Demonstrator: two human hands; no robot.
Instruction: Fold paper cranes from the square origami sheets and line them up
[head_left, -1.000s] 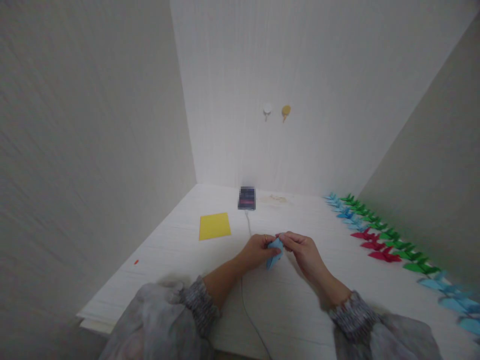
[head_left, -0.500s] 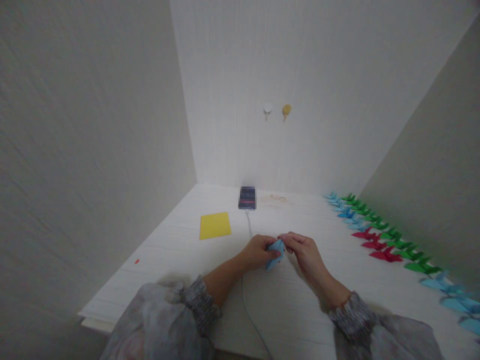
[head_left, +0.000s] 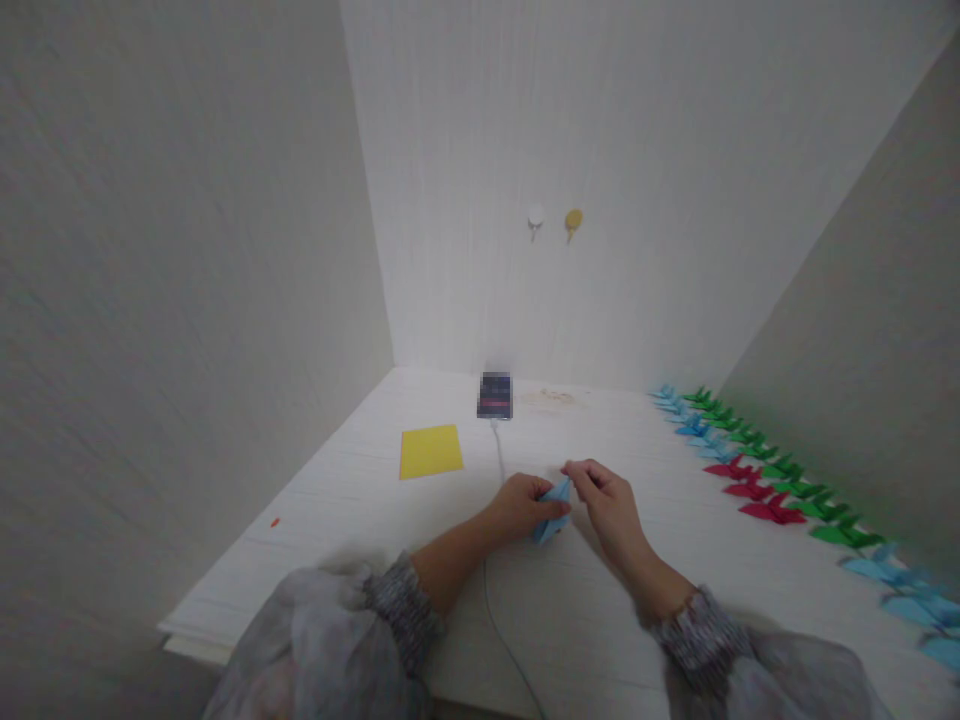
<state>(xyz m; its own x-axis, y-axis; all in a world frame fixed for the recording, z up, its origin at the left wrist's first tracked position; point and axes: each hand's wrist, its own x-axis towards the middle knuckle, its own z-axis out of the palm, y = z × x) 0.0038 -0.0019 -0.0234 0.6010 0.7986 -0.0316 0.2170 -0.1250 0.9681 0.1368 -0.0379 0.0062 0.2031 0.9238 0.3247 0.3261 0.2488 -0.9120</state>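
A light-blue piece of folded origami paper (head_left: 552, 522) is held above the table in front of me. My left hand (head_left: 523, 507) is closed on its left side, the thumb lying across the paper. At the paper's upper point, my right hand (head_left: 604, 493) is closed, with thumb and index finger pinched at the tip. The fingers cover parts of the folds. A flat yellow sheet of paper (head_left: 431, 452) lies on the table beyond my left hand.
A phone (head_left: 495, 397) with a cable (head_left: 498, 620) stands by the back wall. Along the right lie rows of folded paper cranes: green (head_left: 846, 533), red (head_left: 771, 510) and blue (head_left: 874, 566). Two hooks (head_left: 574, 219) are on the wall. A small red scrap (head_left: 275, 522) lies at left.
My left thumb has shifted right across the blue paper, and the paper has turned slightly. My right fingertips have moved a little up and stay at the upper point.
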